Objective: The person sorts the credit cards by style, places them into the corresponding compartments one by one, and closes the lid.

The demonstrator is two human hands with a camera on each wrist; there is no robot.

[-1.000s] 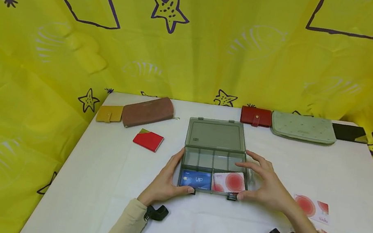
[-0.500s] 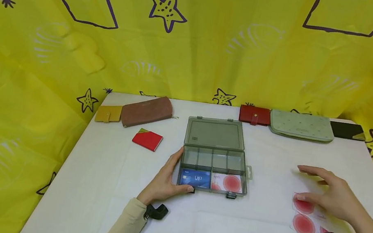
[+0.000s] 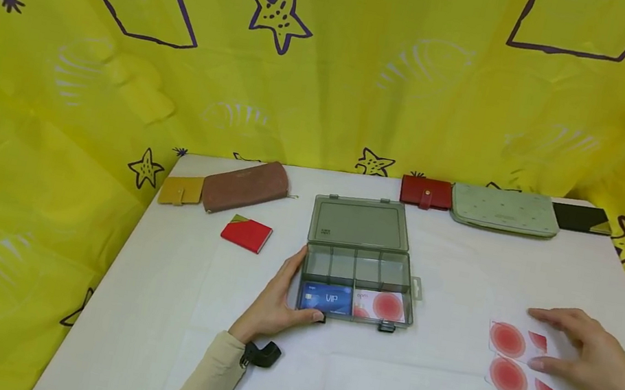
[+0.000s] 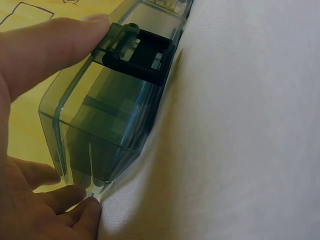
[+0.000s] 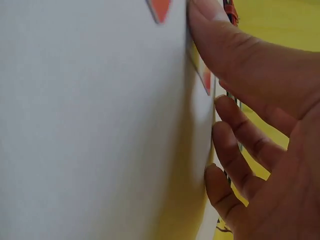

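Head view: at far left on a white-covered table, a yellow wallet [image 3: 181, 190] sits against a brown zip wallet [image 3: 247, 188], a small red case [image 3: 246, 234] nearer the person. The left hand [image 3: 276, 307] grips the left end of a translucent green box [image 3: 343, 264], thumb at a front latch, fingers bent around the side. The box lies open at the table's middle, a blue VIP card [image 3: 327, 298] in its front left compartment, a pink-and-white card [image 3: 379, 304] in the front right. Beyond stand a red snap wallet [image 3: 426, 193] and a pale green wallet [image 3: 504, 209]. Two loose cards [image 3: 508, 377] lie to the box's right, edges meeting, below a black wallet [image 3: 581, 219]. Rightmost, the right hand [image 3: 603, 361] hovers beside them, thumb and fingers parted, gripping nothing; whether the thumb touches a card cannot be told.
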